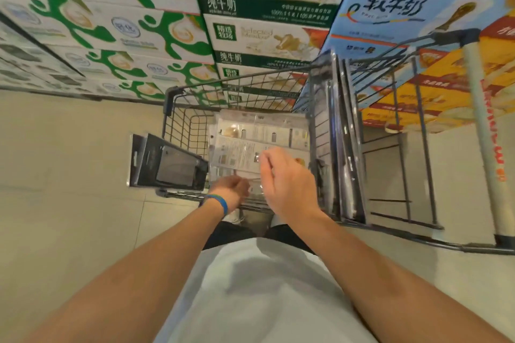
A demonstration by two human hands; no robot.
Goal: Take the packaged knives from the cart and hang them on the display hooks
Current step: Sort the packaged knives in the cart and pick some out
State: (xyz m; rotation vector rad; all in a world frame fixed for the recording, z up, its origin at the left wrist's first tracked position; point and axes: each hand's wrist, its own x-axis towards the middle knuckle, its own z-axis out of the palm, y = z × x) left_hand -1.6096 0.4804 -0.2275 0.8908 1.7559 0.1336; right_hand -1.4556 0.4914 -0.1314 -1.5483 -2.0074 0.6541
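Note:
A wire shopping cart (178, 92) stands in front of me, and both my hands reach down into it. Clear-fronted knife packages (262, 131) lie flat in its basket. My left hand (231, 192), with a blue wristband, sits low at the near edge of that pile with its fingers curled; what they grasp is hidden. My right hand (281, 175) hovers over the pile with its fingers loosely bent, and no package shows in its grip. Dark packaged knives (167, 161) lean over the cart's left rim. More packages (342, 147) stand upright along the right side.
Stacked milk cartons (139, 22) form a wall behind the cart, with blue and orange boxes (418, 8) to the right. The cart's handle (485, 133) is at the far right. Pale tiled floor (69, 147) lies to the left. No display hooks are in view.

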